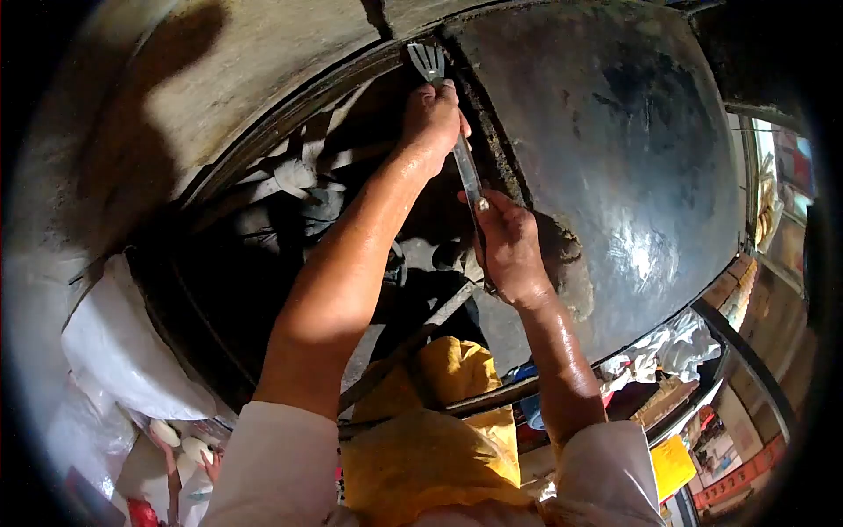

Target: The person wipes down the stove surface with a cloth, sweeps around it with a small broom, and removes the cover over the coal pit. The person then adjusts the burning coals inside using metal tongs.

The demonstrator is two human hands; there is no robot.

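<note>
A long metal spatula [469, 172] with a slotted head is held out over the edge of a dark flat metal plate [632, 158]. My left hand [432, 123] is closed round its shaft just below the slotted head, which points up and away from me. Lower down, my right hand [509, 246] is wrapped round the handle end, beside the plate's near left edge. A small pale bit sits on the spatula near the right fingers. Both forearms look wet.
Left of the plate, a dark opening holds pale strips [294, 176]. A white sack [132, 351] lies at the left. Yellow cloth [430, 457] hangs before my body. Another person's hands [211, 465] show at the lower left. Crumpled plastic [685, 347] is at the right.
</note>
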